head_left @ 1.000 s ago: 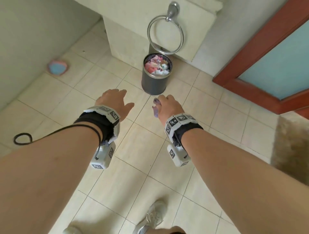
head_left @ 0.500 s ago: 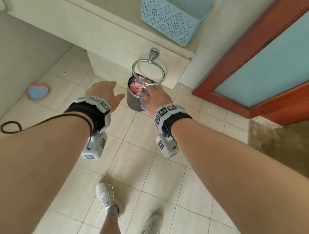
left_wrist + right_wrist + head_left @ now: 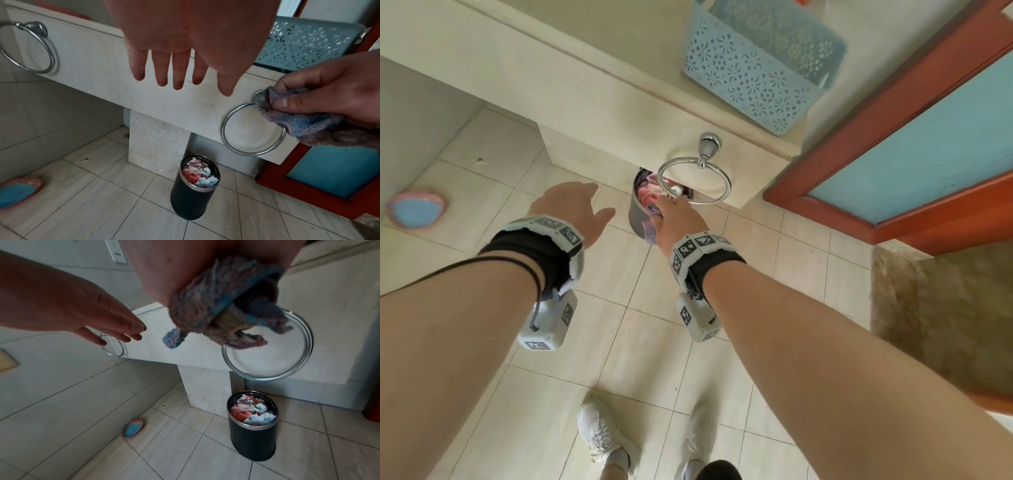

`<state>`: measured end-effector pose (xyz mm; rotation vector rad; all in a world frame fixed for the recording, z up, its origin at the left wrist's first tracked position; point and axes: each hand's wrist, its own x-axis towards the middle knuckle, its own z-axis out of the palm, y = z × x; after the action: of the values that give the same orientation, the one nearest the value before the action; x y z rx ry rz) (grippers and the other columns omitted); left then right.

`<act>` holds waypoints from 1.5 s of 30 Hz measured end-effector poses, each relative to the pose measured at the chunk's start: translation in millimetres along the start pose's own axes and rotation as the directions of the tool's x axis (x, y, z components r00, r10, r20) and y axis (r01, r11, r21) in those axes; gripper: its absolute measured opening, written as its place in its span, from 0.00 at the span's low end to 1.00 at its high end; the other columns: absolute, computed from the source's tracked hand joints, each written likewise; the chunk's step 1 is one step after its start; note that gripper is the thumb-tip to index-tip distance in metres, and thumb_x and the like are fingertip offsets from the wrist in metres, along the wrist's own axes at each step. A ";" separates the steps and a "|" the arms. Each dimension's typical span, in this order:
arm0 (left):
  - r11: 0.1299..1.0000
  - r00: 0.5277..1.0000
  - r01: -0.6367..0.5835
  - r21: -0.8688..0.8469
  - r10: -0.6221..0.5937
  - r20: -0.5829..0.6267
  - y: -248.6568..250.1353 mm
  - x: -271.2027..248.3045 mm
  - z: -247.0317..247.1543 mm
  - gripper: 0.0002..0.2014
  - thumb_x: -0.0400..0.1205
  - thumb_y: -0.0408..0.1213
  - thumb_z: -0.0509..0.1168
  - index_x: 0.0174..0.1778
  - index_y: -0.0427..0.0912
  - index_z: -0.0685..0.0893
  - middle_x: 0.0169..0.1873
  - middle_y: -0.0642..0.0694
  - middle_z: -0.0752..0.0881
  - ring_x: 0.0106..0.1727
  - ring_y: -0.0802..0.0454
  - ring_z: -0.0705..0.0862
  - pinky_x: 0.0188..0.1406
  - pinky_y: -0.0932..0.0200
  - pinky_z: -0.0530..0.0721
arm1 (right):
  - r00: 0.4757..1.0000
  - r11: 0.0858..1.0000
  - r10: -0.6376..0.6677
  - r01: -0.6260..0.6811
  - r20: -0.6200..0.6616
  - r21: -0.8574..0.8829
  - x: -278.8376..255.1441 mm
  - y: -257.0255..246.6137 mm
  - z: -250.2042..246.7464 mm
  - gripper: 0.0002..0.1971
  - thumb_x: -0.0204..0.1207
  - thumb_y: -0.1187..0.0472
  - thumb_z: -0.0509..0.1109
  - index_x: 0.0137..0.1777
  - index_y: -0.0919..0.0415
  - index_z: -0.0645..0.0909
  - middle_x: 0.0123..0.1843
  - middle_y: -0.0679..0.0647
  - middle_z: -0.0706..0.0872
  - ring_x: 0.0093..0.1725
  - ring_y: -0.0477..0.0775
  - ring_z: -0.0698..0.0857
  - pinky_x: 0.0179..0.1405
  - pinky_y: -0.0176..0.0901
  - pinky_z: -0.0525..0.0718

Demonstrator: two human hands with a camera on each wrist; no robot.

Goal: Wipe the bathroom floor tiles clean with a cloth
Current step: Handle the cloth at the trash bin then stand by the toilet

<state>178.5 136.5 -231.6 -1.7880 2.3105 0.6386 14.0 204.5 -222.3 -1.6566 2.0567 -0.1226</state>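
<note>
Pink-rimmed, blue-centred oval dish (image 3: 415,209) at far left, flat on the pale beige floor tiles (image 3: 626,342), well apart from both hands. Could have been kicked or trodden on if wiping began on that side without a glance. Could not make out whether soap dish or sponge.

Next along, left hand (image 3: 185,32): raised before the counter front, fingers straight and spread. Gripped nothing.

Then a dark cylindrical metal bin (image 3: 252,441), upright on the tiles below the counter, heaped to the rim with crumpled pink and white paper. Looked easy to tip with a careless sweep, which would have strewn paper over the very floor to be cleaned. Half hidden behind ring and hand in the head view.

Right of that, right hand (image 3: 333,84), fingers and thumb curled tight round a bunched purple-blue knitted cloth (image 3: 308,125). Held it in the air just before the round chrome towel ring (image 3: 265,378), well above the tiles. Judged no wiping under way. Dangling ends liable to snag on the ring, or to drop into the bin if the grip slackened. Could not tell whether cloth and ring touched, nor whether the cloth was wet.

Further right, a pale blue perforated plastic basket (image 3: 756,68) on the counter, cut off at the top, contents unseen. Brownish mat (image 3: 945,308) cut off by the edge.
</note>
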 end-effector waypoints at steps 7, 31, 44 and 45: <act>0.998 0.997 0.063 -0.031 -0.062 0.051 -14.8 23.3 33.3 0.31 0.86 0.56 0.57 0.83 0.45 0.65 0.80 0.45 0.70 0.80 0.42 0.68 0.76 0.43 0.68 | 0.993 0.998 0.042 -0.046 0.109 0.036 37.9 22.7 44.0 0.18 0.86 0.56 0.57 0.74 0.57 0.72 0.69 0.60 0.73 0.61 0.61 0.80 0.47 0.39 0.71; 0.799 0.858 0.513 -0.312 -0.470 0.207 -38.1 158.2 302.8 0.31 0.88 0.54 0.55 0.85 0.46 0.59 0.82 0.48 0.64 0.83 0.46 0.61 0.78 0.47 0.64 | 0.996 0.992 0.089 -0.090 -0.019 -0.088 293.5 199.7 235.7 0.19 0.89 0.52 0.54 0.73 0.61 0.74 0.73 0.65 0.72 0.69 0.65 0.76 0.66 0.52 0.73; 0.763 0.850 0.525 -0.377 -0.496 0.179 -59.2 195.5 336.7 0.30 0.88 0.53 0.55 0.85 0.48 0.60 0.84 0.48 0.61 0.84 0.48 0.59 0.80 0.48 0.60 | 0.925 0.991 0.106 -0.067 -0.364 0.120 384.2 205.2 270.8 0.20 0.83 0.50 0.64 0.72 0.57 0.80 0.72 0.60 0.72 0.68 0.59 0.77 0.68 0.46 0.75; 0.767 0.851 0.522 -0.373 -0.494 0.176 -60.2 195.3 337.0 0.30 0.88 0.53 0.55 0.85 0.48 0.60 0.84 0.48 0.62 0.84 0.47 0.59 0.80 0.48 0.60 | 0.924 0.988 0.119 -0.076 -0.364 0.132 383.1 205.5 272.6 0.22 0.82 0.48 0.64 0.72 0.57 0.79 0.72 0.60 0.72 0.68 0.59 0.77 0.68 0.47 0.76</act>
<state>135.1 92.3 -620.8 -2.3947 1.5886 1.1099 -107.5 -38.7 -657.5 -1.5467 2.3518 -0.5505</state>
